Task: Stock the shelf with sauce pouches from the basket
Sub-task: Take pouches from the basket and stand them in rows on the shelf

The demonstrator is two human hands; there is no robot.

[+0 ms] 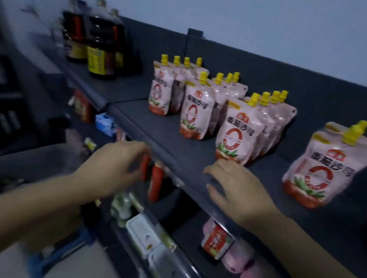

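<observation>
Pink pouches (239, 133) on shelf (190, 153), rear ones hidden, bottles (99, 46) blurred

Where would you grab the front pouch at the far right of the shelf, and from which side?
By its upper part, just under the yellow cap, probably coming from the front and above. The front pouch stands upright with bare shelf before it, another pouch sits tight behind, and the spout end looks stiffer than the belly.

Held the left hand (116, 165) loosely curled and empty just before the shelf's (167, 132) front edge and the right hand (238, 190) palm-down, fingers spread, over that edge.
</observation>
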